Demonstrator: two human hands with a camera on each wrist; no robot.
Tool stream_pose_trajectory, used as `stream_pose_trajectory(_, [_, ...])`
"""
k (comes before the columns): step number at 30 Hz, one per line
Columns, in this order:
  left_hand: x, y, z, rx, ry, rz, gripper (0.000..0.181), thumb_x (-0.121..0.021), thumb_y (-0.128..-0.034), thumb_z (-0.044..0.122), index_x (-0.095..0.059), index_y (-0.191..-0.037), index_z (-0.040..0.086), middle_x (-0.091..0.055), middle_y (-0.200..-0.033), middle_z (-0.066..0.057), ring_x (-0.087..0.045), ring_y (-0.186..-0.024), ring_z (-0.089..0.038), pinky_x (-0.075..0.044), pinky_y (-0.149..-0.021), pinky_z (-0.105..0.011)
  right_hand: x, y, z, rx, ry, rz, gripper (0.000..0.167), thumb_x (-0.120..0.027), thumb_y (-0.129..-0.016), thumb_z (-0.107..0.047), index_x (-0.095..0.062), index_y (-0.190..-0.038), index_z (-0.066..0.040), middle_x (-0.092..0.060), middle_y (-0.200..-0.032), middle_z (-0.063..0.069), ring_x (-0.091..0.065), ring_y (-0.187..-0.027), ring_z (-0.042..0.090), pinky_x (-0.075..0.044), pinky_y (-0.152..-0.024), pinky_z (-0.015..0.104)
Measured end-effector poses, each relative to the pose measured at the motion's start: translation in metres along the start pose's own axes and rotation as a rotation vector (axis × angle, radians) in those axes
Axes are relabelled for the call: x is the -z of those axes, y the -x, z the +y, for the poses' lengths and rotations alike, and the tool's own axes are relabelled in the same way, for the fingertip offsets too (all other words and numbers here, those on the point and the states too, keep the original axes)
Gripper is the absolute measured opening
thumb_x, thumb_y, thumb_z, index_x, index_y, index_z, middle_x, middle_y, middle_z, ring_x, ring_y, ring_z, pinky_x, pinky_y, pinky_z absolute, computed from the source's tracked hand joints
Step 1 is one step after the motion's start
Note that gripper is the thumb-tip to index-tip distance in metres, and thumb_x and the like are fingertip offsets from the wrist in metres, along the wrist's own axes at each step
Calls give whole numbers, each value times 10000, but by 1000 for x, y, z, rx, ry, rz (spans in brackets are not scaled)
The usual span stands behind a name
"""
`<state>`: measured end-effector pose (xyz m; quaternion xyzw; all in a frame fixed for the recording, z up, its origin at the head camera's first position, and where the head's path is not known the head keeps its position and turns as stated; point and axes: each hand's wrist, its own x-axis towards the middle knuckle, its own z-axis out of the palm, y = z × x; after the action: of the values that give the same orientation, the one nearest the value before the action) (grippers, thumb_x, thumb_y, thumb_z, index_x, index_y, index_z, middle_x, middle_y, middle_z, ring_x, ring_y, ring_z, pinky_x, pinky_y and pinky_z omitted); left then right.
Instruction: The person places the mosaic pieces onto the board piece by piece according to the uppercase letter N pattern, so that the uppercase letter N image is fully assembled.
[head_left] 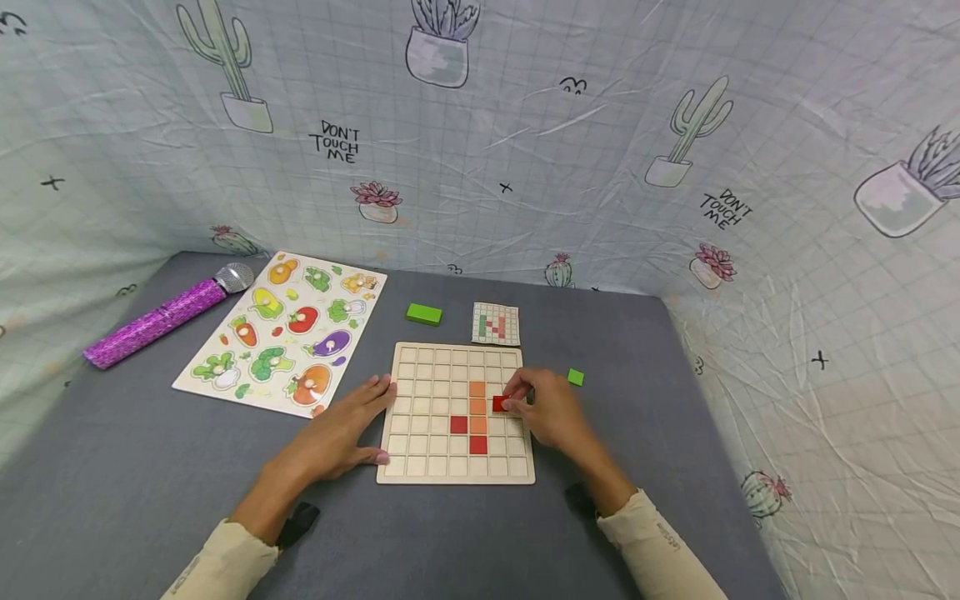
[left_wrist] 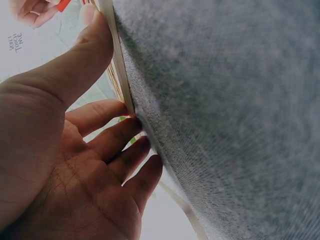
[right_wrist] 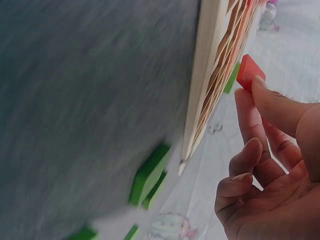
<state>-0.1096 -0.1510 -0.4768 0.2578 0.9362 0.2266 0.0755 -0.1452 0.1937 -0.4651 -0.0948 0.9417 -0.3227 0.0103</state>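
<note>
A square wooden grid board (head_left: 420, 476) lies on the grey table. Three orange tiles (head_left: 477, 407) form a column in it, with one red tile (head_left: 458, 425) beside the column and another red tile (head_left: 477, 445) below it. My right hand (head_left: 551, 408) pinches a red tile (right_wrist: 250, 73) between thumb and finger above the board's right part. My left hand (head_left: 330, 437) touches the board's left edge, fingers spread; in the left wrist view the thumb of my left hand (left_wrist: 75, 150) rests on the board's rim.
Behind the board are a small pattern card (head_left: 496, 324) and a green block (head_left: 424, 314). A green tile (head_left: 576, 377) lies right of my right hand. At the left are a vegetable puzzle board (head_left: 251, 351) and a purple glittery microphone (head_left: 168, 315). A patterned cloth hangs behind the table.
</note>
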Motion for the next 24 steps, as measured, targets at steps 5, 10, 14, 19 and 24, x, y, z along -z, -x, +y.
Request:
stream_pose_trajectory(5, [0,0,0,4,6,-8,1002,-900,-837,330,-384,-1629,-2,-344,-1720,-209,-309,-1599,-455,-354,-1234,-632,-11,-1,-14,35,-35,-16,168,-896,-856,-108,-756,-883,-198,-713,-790,-87,-608,-751,100,-487,-680,307])
stream_pose_trajectory(10, [-1,0,0,-3,4,-5,999,-899,-838,324,-383,-1628,-6,-343,-1719,-212,-311,-1598,-457,-352,-1235,-631,-20,-4,-25,70,-36,-22,164,-898,-855,-119,-753,-875,-194,-709,-779,-92,-641,-831,116,-503,-729,326])
stream_pose_trajectory(14, [-1,1,0,-24,3,9,990,-902,-833,306,-394,-1618,-21,-354,-1711,-221,-317,-1593,-461,-360,-1231,-625,-26,-7,-33,104,-4,-24,158,-899,-854,-138,-753,-870,-197,-699,-757,-95,-632,-842,136,-480,-749,328])
stream_pose_trajectory(19, [-1,0,0,-30,6,16,981,-897,-840,305,-395,-1616,-23,-352,-1712,-223,-320,-1591,-463,-365,-1227,-626,-32,-12,-44,102,22,-49,156,-892,-866,-165,-744,-862,-216,-670,-741,-119,-616,-784,91,-496,-698,298])
stream_pose_trajectory(24, [0,0,1,-26,5,13,982,-896,-841,317,-397,-1617,-19,-355,-1711,-221,-323,-1590,-463,-367,-1225,-626,-37,-17,-53,77,35,-93,162,-885,-872,-152,-734,-858,-209,-661,-742,-114,-597,-714,57,-497,-640,268])
